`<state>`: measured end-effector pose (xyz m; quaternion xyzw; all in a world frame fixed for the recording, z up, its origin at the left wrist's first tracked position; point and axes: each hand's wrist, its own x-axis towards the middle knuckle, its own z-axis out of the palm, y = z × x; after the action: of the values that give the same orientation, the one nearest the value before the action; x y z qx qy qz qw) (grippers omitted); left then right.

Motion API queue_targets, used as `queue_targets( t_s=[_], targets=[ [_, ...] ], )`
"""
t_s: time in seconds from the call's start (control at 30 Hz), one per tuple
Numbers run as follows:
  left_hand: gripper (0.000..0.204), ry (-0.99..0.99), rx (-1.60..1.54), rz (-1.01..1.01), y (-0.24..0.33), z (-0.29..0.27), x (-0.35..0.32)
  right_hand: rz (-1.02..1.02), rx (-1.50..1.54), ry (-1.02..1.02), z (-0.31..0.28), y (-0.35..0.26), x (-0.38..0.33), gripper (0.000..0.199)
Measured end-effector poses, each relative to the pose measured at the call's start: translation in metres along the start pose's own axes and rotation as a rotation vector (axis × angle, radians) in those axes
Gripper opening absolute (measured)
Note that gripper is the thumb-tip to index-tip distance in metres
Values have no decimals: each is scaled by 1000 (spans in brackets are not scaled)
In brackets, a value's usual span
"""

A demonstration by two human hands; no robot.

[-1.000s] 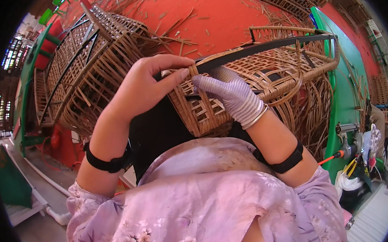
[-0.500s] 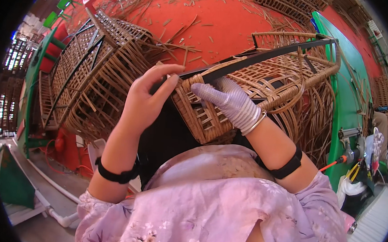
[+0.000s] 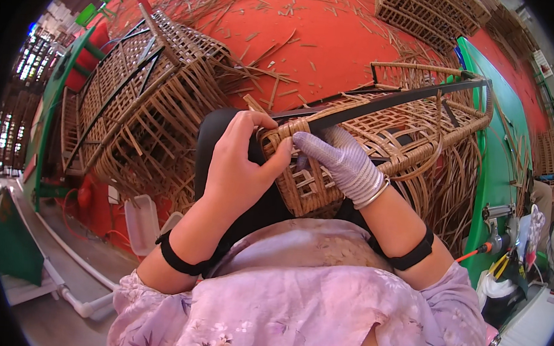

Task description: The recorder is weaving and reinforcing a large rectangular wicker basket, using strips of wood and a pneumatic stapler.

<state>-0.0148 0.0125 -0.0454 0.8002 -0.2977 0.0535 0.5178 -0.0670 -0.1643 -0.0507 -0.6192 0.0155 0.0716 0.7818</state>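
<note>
Across my lap lies a half-woven wicker piece of brown strips on a black bar frame, its near end closest to me. My bare left hand is closed at the near-left corner, with fingertips and thumb on either side of the strip wrapping. What it pinches there is partly hidden by the fingers. My right hand, in a pale grey glove, grips the piece just right of that corner. Its thumb presses on the wrapping while the other fingers go out of sight among the weave.
A large wicker frame stands on its side at the left. Loose strips litter the red floor. On the right stands a green board with a tool beside it. A white plastic container sits at lower left.
My left hand has shifted right and down, its thumb now on the wrapped corner. The right hand keeps its grip on the wicker piece. The whole view has shifted slightly.
</note>
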Motion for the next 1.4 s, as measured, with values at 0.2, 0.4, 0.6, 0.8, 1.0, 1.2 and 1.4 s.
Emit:
queue_targets(
  t_s=[0.2,0.4,0.6,0.8,1.0,1.2,1.4],
  targets=[
    [32,-9,262,108,20,-6,4,24,-1,34,-1,-1,0,32],
    [36,-87,397,61,30,-9,5,37,28,13,2,-4,-1,33],
    [27,-118,394,51,32,-12,8,3,-34,15,0,1,1,34],
    [23,-444,189,219,35,-44,30,41,-39,-25,-4,-3,-2,34],
    [25,-833,365,366,49,-58,70,-47,-17,-17,-7,4,2,38],
    [29,-956,560,553,59,-59,79,-37,-76,-7,-7,5,1,36],
    [28,-995,654,621,62,-56,81,-75,-64,-44,-7,7,3,37]
  ],
)
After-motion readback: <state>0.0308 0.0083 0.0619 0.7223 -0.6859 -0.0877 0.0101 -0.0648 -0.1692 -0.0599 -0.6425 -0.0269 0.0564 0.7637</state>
